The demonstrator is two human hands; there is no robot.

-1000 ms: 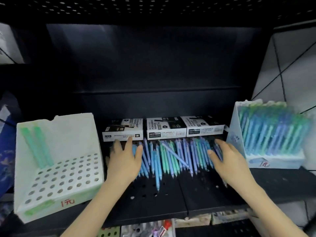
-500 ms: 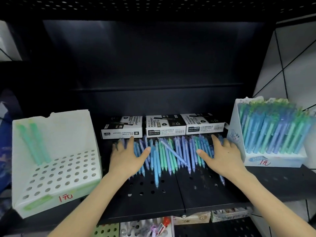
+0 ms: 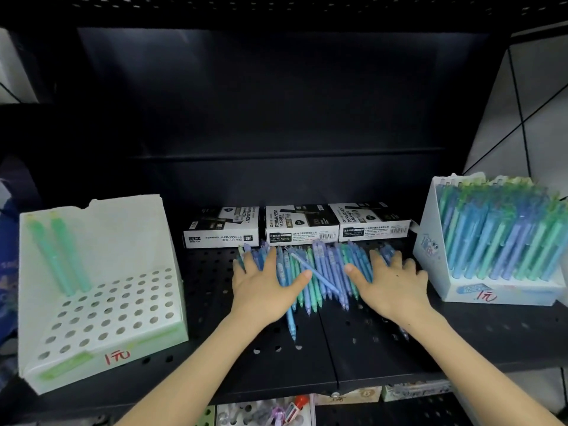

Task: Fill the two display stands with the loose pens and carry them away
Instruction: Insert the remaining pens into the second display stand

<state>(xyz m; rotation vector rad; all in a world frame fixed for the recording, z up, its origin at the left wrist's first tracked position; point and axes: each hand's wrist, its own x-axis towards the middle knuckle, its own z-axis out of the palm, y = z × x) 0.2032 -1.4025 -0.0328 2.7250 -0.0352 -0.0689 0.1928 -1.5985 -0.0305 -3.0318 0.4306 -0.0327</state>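
1. Nearest, under the shelf's front edge: a lower tier of small stationery items [image 3: 276, 413], blurred, not identifiable.
2. Black perforated shelf [image 3: 368, 358]; both forearms reach in over its front lip.
3. Left hand [image 3: 264, 290]: palm down, fingers straight and spread apart, laid flat on the left part of the pen pile. It is pressing rather than gripping; thumb points inward.
4. Right hand [image 3: 390, 287]: same posture, palm down with fingers splayed and straight, resting on the right part of the pile. Thumb points toward the left hand, with a gap between the two thumbs.
5. Loose pens [image 3: 322, 265]: blue and green, lying side by side on the shelf mid-centre, between the two stands. One blue pen [image 3: 313, 273] lies slantwise across the others between the thumbs. Another, a stray pen [image 3: 290, 324], sticks out toward the front edge.
6. Left display stand [image 3: 123, 235]: white, at the shelf's left end, with a red handwritten price mark on its front. Nearly all holes are open; two green pens [image 3: 58, 253] stand in the far-left corner.
7. Right display stand [image 3: 430, 241]: white, at the right end, packed with upright blue and green pens, same red mark.
8. Behind the pile: three marker boxes [image 3: 302, 224] in a row, pen tips touching or just short of them.
9. Farthest: dark back panel [image 3: 276, 103]; tiled wall [image 3: 538, 103] at right.
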